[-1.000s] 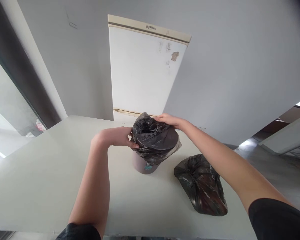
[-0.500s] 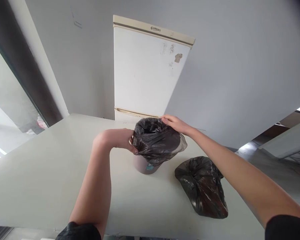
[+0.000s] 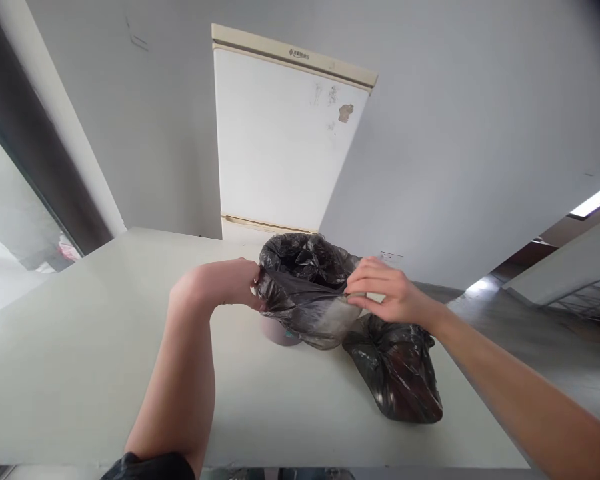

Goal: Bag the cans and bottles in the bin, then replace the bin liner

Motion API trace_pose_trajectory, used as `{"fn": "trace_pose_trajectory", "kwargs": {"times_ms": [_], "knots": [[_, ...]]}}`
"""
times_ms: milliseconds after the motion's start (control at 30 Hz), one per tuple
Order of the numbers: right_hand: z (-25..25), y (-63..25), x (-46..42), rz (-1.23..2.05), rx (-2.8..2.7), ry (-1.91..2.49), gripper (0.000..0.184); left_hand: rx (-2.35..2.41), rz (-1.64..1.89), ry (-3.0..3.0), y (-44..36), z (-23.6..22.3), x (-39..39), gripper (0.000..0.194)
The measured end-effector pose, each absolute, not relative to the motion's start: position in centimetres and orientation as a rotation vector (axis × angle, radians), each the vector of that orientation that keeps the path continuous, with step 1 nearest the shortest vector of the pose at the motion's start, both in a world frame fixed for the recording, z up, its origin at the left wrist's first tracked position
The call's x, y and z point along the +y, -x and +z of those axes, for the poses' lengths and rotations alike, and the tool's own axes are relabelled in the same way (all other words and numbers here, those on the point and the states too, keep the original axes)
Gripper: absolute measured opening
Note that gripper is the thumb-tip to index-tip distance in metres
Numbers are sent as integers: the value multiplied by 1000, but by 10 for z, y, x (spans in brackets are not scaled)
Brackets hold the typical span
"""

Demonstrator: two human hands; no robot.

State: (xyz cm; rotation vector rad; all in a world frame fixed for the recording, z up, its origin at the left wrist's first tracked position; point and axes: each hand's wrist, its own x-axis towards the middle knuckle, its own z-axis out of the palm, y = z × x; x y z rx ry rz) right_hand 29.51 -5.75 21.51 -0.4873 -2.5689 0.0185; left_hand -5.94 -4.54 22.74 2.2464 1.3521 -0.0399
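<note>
Hands, two: one bare left hand [image 3: 237,283] and one bare right hand [image 3: 383,290]. Thin, glossy black plastic bags, two: one open-mouthed bag [image 3: 300,303] and one bunched bag [image 3: 400,377]. Round-sided mauve container [image 3: 276,331], one, partly hidden. Upright white refrigerator [image 3: 260,41] with cream trim, one, showing two flat white door panels [image 3: 275,133], the lower only in part. Pale, smooth, flat tabletop [image 3: 105,347], one. Black fabric sleeve [image 3: 153,468], one in view. Irregular brownish patch [image 3: 345,113] on the upper door panel, one.
</note>
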Motion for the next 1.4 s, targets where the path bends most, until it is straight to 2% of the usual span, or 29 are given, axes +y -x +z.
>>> {"fn": "trace_pose_trajectory", "kwargs": {"times_ms": [133,333,500,600,633,733,767,833,933,1000,1067,1133,1233,1300,1400], "knots": [[188,-295,-74,-136,-2497,584,25,1423,-3,-2233,55,222,-40,26],[159,-276,-77,-408,-2286,671,14,1487,14,-2321,55,223,-51,22],[184,-267,-75,-102,-2222,654,12,1486,553,-2588,56,237,-88,32],[208,-263,-73,150,-2205,749,8,1272,556,-2694,40,242,-89,46],[216,-261,-72,226,-2183,798,8,1220,477,-2720,33,242,-85,42],[233,-257,-69,382,-2128,900,9,1099,253,-2795,18,244,-74,11],[237,-256,-68,416,-2144,902,9,1061,234,-2810,16,245,-73,10],[243,-255,-67,426,-2196,888,20,1012,325,-2821,15,248,-72,16],[241,-251,-69,332,-2278,904,56,1091,584,-2818,19,250,-77,16],[235,-248,-71,213,-2337,906,68,1205,689,-2830,21,251,-82,17],[228,-244,-73,67,-2356,873,61,1249,737,-2842,20,252,-85,17],[225,-241,-73,-32,-2331,823,43,1206,779,-2856,19,253,-88,17],[231,-237,-69,57,-2332,817,23,1176,863,-2787,19,255,-89,18],[239,-234,-65,127,-2317,832,19,1200,895,-2716,20,256,-88,19],[244,-229,-55,3,-2195,830,22,1179,725,-2717,25,256,-85,21]]}}
